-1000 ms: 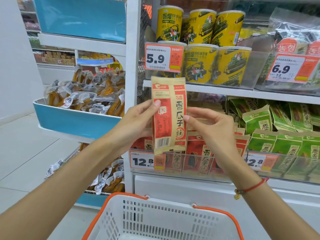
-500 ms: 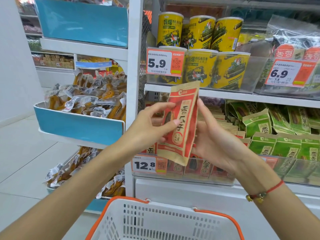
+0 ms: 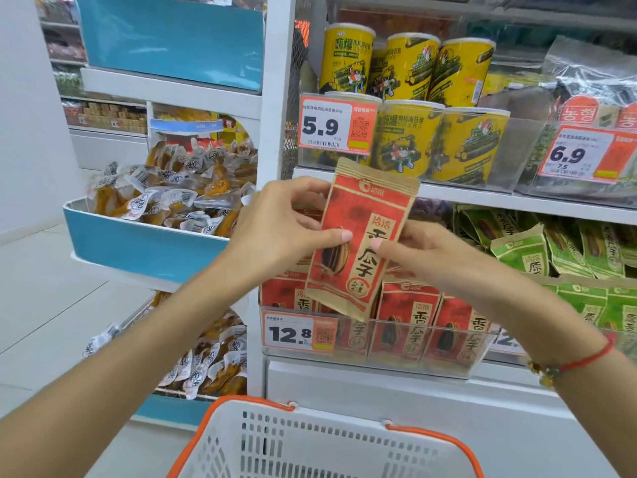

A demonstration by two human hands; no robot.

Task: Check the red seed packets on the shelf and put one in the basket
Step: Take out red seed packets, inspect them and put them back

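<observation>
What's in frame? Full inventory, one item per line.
held packet: one, red and tan, front showing, above the basket
shelf packets: several, red, in a clear bin behind the 12.8 tag
green packets: many, right of the red ones
cans: about six, yellow, upper shelf
wrapped snacks: many, orange-brown, in the blue bin at left
basket: one, white with orange rim, bottom centre
hands: left and right, both pinching the held packet

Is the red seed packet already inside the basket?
No, both hands hold the red seed packet up before the shelf, above the basket.
</observation>
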